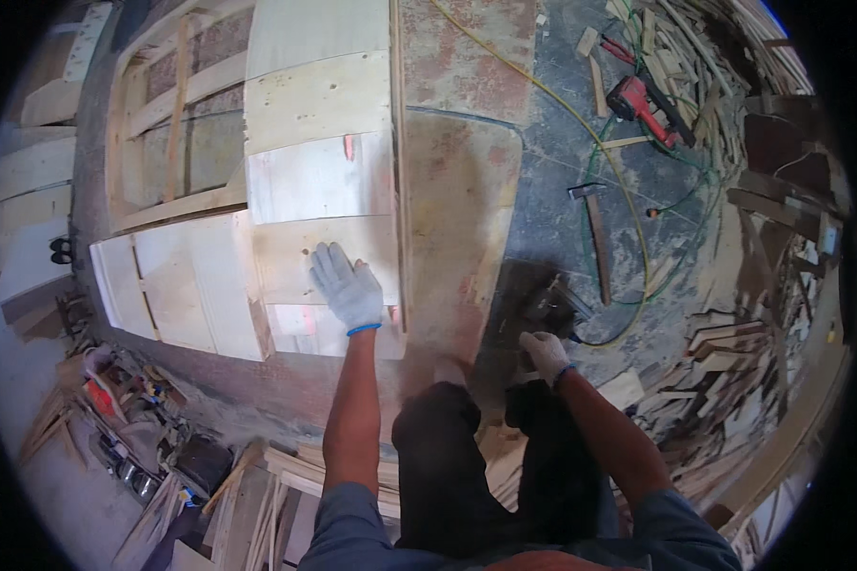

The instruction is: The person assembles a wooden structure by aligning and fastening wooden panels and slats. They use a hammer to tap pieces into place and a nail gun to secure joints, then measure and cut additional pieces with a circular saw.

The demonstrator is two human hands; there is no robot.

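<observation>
Gloved left hand (348,288) lay flat, fingers (326,265) spread, gripping nothing, on a pale board (295,255) of the wooden panel (190,285). The right hand (546,355) closed around a dark power tool (546,309) on the floor (552,190) beside the panel.

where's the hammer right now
In the head view the hammer lies on the floor to the person's right, past the gloved right hand, among loops of green and yellow cable, below the red power tool.
</observation>
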